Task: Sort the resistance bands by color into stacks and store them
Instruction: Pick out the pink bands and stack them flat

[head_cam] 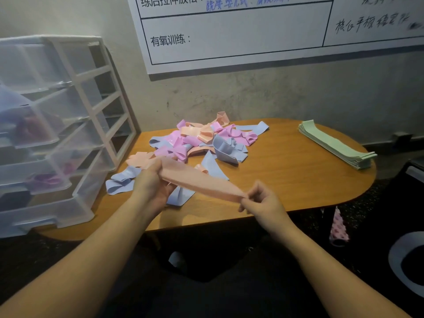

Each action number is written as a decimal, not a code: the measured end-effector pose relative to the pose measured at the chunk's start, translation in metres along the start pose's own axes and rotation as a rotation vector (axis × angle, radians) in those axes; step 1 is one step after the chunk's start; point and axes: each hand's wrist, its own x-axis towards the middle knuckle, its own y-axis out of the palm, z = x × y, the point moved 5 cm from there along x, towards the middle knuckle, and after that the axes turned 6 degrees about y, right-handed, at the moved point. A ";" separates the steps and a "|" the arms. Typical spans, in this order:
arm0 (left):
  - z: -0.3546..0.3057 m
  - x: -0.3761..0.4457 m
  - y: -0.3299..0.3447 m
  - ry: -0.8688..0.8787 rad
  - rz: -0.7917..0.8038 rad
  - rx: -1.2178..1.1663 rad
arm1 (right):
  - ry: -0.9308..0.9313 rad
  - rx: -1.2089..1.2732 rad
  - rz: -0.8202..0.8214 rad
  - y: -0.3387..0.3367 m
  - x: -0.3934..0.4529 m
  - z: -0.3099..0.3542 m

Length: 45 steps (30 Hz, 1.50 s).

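my left hand [153, 180] and right hand [263, 203] each pinch one end of a peach band [202, 180], holding it stretched just above the near edge of the worktop [286, 180]. behind it lies the unsorted pile [202, 141] of pink, peach and blue bands; a finished green stack [337, 143] sits well apart at the far right, and a clear drawer unit [52, 134] stands at the left, some drawers holding purplish shapes i cannot identify. i judge this the start of a peach stack: i would pull the band taut enough to lose its twist, lay it flat on bare wood between the pile and the green stack, edges squared, and keep it clear of the loose blue bands [179, 196] beneath my hands so colours stay apart.
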 end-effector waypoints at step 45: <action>0.113 0.127 0.221 -0.139 0.073 0.118 | 0.536 -0.158 -0.123 -0.145 0.053 -0.027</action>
